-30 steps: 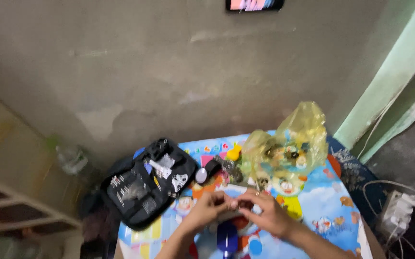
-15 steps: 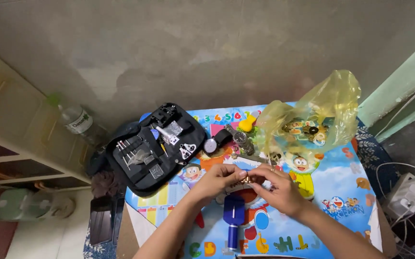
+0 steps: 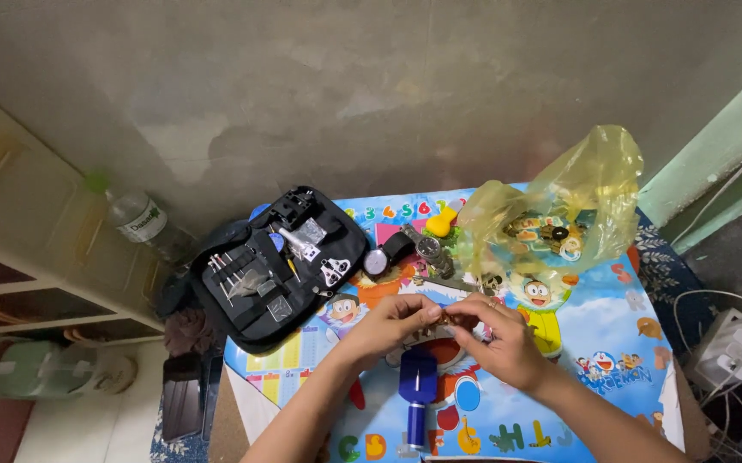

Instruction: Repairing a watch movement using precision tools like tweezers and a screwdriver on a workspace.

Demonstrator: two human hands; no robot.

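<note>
Both hands stayed together; left hand [image 3: 388, 324] and right hand [image 3: 498, 341] fingers pinch a small metal piece [image 3: 446, 317], lying crosswise.

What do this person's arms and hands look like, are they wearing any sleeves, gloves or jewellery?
Both forearms are bare up to the bottom edge of the picture: no sleeves show. The left hand and the right hand wear no gloves. No watch or bracelet shows on either wrist. A small glint sits on a finger of the right hand; it could be a ring, but it is too small to tell.
</note>
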